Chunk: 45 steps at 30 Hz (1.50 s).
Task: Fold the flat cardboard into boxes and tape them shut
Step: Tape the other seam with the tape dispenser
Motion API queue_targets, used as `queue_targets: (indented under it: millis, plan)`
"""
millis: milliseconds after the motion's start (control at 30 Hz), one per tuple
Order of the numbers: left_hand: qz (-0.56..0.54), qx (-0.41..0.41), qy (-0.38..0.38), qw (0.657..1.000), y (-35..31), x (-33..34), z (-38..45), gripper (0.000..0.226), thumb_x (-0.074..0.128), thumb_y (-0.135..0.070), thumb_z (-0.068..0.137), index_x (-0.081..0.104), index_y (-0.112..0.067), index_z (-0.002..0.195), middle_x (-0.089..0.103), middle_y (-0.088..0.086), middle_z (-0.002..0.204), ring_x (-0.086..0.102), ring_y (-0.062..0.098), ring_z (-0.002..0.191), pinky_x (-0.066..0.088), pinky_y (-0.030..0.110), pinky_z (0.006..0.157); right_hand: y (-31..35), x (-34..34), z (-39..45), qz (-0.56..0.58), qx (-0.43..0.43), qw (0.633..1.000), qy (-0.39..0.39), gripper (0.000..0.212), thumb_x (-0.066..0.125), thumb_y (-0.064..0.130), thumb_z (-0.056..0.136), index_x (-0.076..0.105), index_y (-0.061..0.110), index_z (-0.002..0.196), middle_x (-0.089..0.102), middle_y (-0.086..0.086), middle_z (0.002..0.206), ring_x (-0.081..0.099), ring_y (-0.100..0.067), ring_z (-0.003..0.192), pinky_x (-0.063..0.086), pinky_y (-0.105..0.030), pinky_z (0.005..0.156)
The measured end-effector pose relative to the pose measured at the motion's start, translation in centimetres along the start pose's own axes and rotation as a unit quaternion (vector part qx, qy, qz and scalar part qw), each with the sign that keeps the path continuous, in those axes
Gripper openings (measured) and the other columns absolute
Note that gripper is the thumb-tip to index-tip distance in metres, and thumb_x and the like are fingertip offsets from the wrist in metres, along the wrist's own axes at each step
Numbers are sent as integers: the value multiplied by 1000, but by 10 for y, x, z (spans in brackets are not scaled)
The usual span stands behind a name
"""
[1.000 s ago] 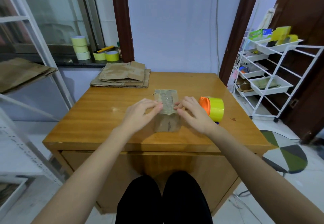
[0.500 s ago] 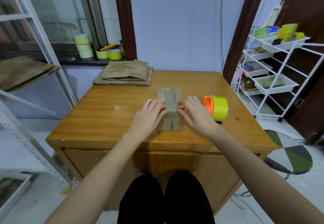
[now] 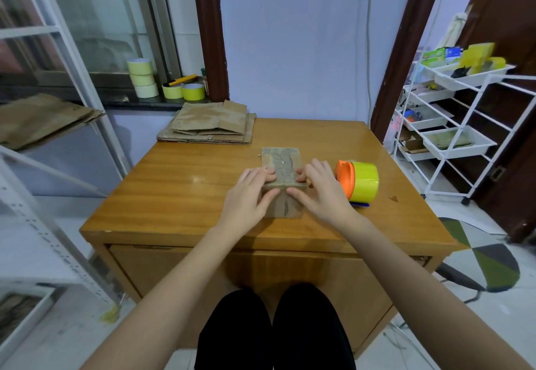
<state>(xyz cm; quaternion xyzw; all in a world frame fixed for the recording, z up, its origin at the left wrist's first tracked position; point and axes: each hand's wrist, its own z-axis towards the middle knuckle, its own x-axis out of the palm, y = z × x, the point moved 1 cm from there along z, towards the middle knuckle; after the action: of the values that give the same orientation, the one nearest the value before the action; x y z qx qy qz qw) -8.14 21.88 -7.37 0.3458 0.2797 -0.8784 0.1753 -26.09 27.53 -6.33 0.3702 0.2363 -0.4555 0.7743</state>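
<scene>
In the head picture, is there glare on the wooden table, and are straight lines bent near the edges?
Head view: soft glare patches lie on the wooden table left of the left hand; the white rack at the right and the white shelf frame at the left lean and bow from wide-angle distortion; the middle is sharp.

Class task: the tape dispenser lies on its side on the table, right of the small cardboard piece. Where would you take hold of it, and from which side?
Grip the tape dispenser around its yellow roll, coming down from above with the right hand, which is nearest. The roll's round side faces up and looks unobstructed; the orange part faces the cardboard piece, and the blue part beneath is mostly hidden.
</scene>
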Motion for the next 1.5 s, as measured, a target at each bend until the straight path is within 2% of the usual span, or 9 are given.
queue_targets:
  millis: [233, 333, 433, 567, 800, 1067, 1167, 1300, 1500]
  plan:
    - [-5, 49, 54, 997, 9, -13, 5, 24, 55, -16, 95, 63, -11, 117, 60, -1, 128, 48, 15, 126, 43, 33, 99, -7, -7, 0, 11, -45, 997, 56, 13, 63, 12, 89, 54, 6, 97, 54, -8, 103, 34, -13, 95, 40, -34, 77]
    - [52, 67, 60, 995, 5, -20, 5, 30, 47, -28, 97, 62, -13, 117, 60, -2, 129, 50, 15, 124, 54, 37, 84, -11, -12, 0, 13, -54, 994, 93, 14, 56, 13, 91, 55, 7, 103, 55, -9, 108, 40, -20, 101, 46, -42, 82]
    - [117, 43, 56, 991, -6, -20, 7, 40, 54, -44, 91, 63, -16, 118, 62, -6, 124, 54, 11, 116, 56, 34, 66, -13, -17, -2, 21, -38, 994, 99, 27, 49, 38, 89, 56, 15, 102, 57, -1, 117, 45, -17, 106, 51, -42, 77]
    - [136, 27, 32, 990, -14, -15, 13, 36, 66, -44, 84, 67, -14, 104, 68, -4, 104, 60, 16, 97, 48, 30, 63, -7, -12, -1, -2, -29, 999, 43, 31, 66, 43, 83, 58, 15, 94, 62, 1, 109, 50, -18, 100, 52, -40, 68]
    - [115, 13, 100, 988, -13, -27, 21, 32, 61, -37, 91, 65, -21, 118, 64, -11, 120, 54, 13, 109, 46, 30, 79, -11, -12, 0, 31, -54, 998, 24, 13, 64, 19, 81, 63, 8, 88, 69, -4, 102, 57, -24, 87, 50, -39, 72]
    - [109, 31, 153, 982, -10, -38, 18, 33, 52, -29, 97, 58, -25, 129, 51, -16, 138, 44, 8, 127, 44, 30, 91, -16, -17, -2, 66, -38, 995, 59, 14, 58, -4, 87, 66, 5, 95, 66, -4, 113, 59, -26, 106, 49, -40, 91]
    - [174, 79, 161, 968, -15, -40, 18, 40, 55, -35, 94, 51, -20, 132, 50, -7, 139, 42, 13, 128, 38, 31, 99, -15, -20, -3, 123, -1, 988, 91, 22, 53, -5, 91, 66, 10, 101, 62, 0, 119, 55, -19, 118, 46, -27, 96]
    - [262, 152, 172, 937, -25, -30, 18, 75, 73, -34, 80, 37, -11, 142, 38, 7, 148, 35, 22, 137, 25, 33, 113, -13, -27, -6, 200, 70, 974, 79, 23, 53, -4, 92, 59, 18, 96, 61, -2, 121, 55, -15, 118, 47, -12, 79]
    - [263, 216, 131, 931, -27, -20, 19, 82, 89, -13, 55, 56, -12, 130, 62, 11, 126, 59, 31, 116, 52, 39, 87, -11, -31, -17, 234, 122, 964, 32, 26, 61, 4, 91, 51, 17, 111, 55, 0, 125, 53, -15, 121, 54, -22, 82]
